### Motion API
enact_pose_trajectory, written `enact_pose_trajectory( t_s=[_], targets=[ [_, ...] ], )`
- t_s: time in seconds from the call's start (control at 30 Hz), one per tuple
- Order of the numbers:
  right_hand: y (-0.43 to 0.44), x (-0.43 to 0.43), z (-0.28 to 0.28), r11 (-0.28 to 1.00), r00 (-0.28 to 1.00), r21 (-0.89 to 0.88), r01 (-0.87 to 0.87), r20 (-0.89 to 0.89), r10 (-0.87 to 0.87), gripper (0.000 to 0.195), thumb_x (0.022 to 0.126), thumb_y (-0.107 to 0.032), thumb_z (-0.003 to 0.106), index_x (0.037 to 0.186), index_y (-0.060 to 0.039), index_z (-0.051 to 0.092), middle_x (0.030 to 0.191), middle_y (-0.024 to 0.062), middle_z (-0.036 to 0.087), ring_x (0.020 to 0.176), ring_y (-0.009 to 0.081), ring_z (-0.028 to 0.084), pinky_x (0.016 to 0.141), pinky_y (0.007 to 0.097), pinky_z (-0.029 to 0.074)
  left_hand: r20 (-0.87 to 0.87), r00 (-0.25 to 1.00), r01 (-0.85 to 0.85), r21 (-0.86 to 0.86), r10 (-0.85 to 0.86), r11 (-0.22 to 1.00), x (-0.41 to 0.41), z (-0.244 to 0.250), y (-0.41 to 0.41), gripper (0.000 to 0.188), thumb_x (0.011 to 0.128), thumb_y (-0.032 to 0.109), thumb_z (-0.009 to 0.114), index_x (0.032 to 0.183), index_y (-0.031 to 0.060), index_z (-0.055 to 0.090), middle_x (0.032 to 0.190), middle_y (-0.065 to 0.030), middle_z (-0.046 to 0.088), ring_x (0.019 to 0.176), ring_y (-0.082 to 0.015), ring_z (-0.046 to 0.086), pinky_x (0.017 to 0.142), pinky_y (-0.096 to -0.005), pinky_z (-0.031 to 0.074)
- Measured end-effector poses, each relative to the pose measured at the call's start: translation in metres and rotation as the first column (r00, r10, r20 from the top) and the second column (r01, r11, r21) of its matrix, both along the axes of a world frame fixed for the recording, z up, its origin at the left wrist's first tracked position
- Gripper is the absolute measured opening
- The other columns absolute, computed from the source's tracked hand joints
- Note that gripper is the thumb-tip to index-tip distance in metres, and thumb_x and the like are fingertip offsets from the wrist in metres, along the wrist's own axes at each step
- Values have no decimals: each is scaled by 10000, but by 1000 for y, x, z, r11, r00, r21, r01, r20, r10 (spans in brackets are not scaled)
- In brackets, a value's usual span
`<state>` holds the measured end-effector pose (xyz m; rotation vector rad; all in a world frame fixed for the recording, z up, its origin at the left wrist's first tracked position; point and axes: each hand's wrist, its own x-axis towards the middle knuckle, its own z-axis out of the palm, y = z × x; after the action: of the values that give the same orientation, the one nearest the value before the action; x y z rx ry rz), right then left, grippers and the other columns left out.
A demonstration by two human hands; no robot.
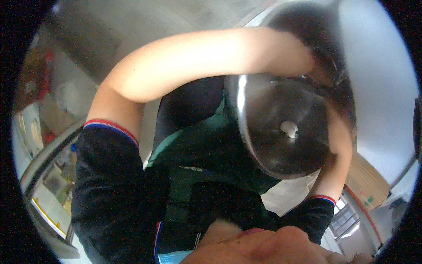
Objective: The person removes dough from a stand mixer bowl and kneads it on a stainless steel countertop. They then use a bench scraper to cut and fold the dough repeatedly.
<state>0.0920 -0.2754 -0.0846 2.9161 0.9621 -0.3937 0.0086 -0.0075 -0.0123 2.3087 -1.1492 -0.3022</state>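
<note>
Before me is a large dark, round-edged vessel or shell (273, 109) with a bright shiny rim, seemingly metal. A small whitish lump or patch (289, 128) shows on its inner face; I cannot tell which. My left arm crosses over the vessel from the left, and my left hand (324, 69) is in deep shade at its far right side. Small glints show by the fingers, but what they touch is unclear. From the lower right my right forearm reaches up along the vessel's right side. My right hand (331, 99) is dark and blurred near the left one, its fingers indistinct.
A big smooth white surface (379, 82) rises just right of the vessel. Below it stands a cardboard box (369, 181), with an orange-red line (364, 208) beside it. At left are a curved dark rail (49, 158) and blurred goods. Grey floor (184, 16) lies ahead.
</note>
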Motion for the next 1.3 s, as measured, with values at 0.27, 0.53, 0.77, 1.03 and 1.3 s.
enact_pose_trajectory(
  t_s=[0.27,0.53,0.77,1.03,1.3],
  targets=[
    [-30,10,-19,989,988,49,143,54,-145,292,808,-241,632,1001,-22,652,1000,186,652,917,351,617,802,451,475,35,999,2,-84,1,997,19,5,-10,227,872,161,541,979,20,683,930,-200,693,888,-388,676,777,-465,557],
    [-28,26,-30,985,985,81,155,63,-160,311,824,-261,623,1032,-31,645,1038,179,644,956,347,604,836,447,461,-30,998,-55,-113,52,992,25,11,1,228,868,170,550,966,16,687,935,-201,693,894,-381,675,779,-457,553],
    [-42,19,-29,975,975,86,205,66,-211,327,838,-278,615,1060,-39,639,1070,173,637,991,344,593,865,444,449,-57,998,-40,-148,32,988,26,12,5,230,864,177,558,955,13,692,939,-202,692,900,-375,675,781,-450,549],
    [-53,12,-29,965,967,98,244,54,-250,346,853,-299,606,1091,-49,632,1108,166,629,1030,341,580,898,441,436,-81,997,-22,-173,8,985,38,13,2,233,860,185,567,943,10,697,944,-203,692,906,-368,674,784,-442,545],
    [-35,28,-41,972,979,130,196,30,-202,365,869,-319,598,1122,-58,625,1145,160,620,1070,337,567,932,437,422,-106,992,-83,-151,68,985,34,6,14,237,856,193,575,930,6,702,949,-205,691,913,-361,673,786,-434,541]
  ],
)
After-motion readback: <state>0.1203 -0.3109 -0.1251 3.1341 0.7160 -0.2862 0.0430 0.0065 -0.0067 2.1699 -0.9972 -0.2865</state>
